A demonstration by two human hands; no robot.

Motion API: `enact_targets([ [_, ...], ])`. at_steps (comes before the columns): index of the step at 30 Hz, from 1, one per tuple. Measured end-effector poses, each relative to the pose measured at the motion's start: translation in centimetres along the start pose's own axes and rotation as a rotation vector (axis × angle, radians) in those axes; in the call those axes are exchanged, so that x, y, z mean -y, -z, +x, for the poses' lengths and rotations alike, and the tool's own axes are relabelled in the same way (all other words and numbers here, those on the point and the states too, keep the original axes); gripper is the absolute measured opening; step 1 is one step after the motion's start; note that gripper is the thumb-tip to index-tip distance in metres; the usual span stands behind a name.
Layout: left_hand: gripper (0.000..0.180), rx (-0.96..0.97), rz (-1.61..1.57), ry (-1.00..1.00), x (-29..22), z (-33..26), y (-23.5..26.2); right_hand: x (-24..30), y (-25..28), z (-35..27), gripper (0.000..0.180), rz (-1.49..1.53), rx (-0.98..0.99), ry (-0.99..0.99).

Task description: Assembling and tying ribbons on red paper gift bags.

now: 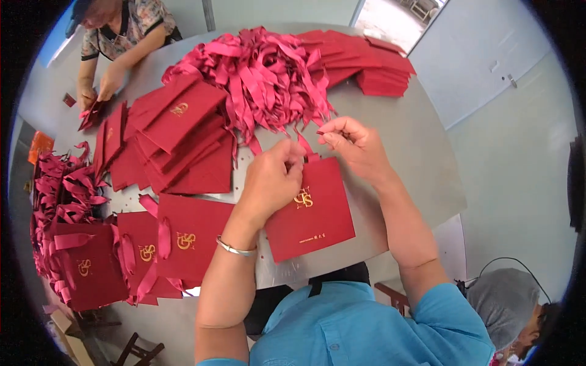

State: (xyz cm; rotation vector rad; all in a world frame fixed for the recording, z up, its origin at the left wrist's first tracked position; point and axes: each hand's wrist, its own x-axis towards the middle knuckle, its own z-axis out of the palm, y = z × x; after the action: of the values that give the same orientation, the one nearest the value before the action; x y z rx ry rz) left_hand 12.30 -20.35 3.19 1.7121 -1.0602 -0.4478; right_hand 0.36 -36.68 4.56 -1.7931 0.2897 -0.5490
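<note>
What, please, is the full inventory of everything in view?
Red bag: one, red, front centre
Ribbons: many, pink-red, heaped mid-table
Stacked bags: many, red, far right tabletop
Piled bags: many, red, left of centre
Ribboned bags: several, red, left edge of table
Table: one, grey, centre
Door: one, pale grey-blue, upper right
Co-worker: one, patterned top, upper left
Second person: one, mostly grey, lower right
Stool: at least one, dark brown, lower left
Orange item: one, orange, far left
Bracelet: one, silver, left wrist
Shirt: one, blue, lower centre
Left hand: one, bare, over bag's top
Right hand: one, bare, above-right of bag
</note>
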Motion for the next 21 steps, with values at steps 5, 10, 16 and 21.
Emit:
enact_targets([
  [5, 0.02, 0.053, -0.226, 0.116, -0.3, 0.4, 0.3, 0.5, -0.7, -0.5, 0.01, -0.186, 0.099, 0.003],
  [10, 0.021, 0.094, -0.343, 0.158, -0.1, 0.4, 0.0, -0.6, -1.0, -0.8, 0.009, -0.391, 0.113, 0.154],
  [16, 0.024, 0.137, -0.433, 0.17, -0.4, 0.5, 0.7, -0.7, -1.0, -0.5, 0.01, -0.202, 0.094, 0.129],
  [21, 0.024, 0.119, -0.618, 0.178, -0.6, 0.4, 0.6, -0.7, -0.7, -0.5, 0.011, -0.093, 0.114, 0.128],
])
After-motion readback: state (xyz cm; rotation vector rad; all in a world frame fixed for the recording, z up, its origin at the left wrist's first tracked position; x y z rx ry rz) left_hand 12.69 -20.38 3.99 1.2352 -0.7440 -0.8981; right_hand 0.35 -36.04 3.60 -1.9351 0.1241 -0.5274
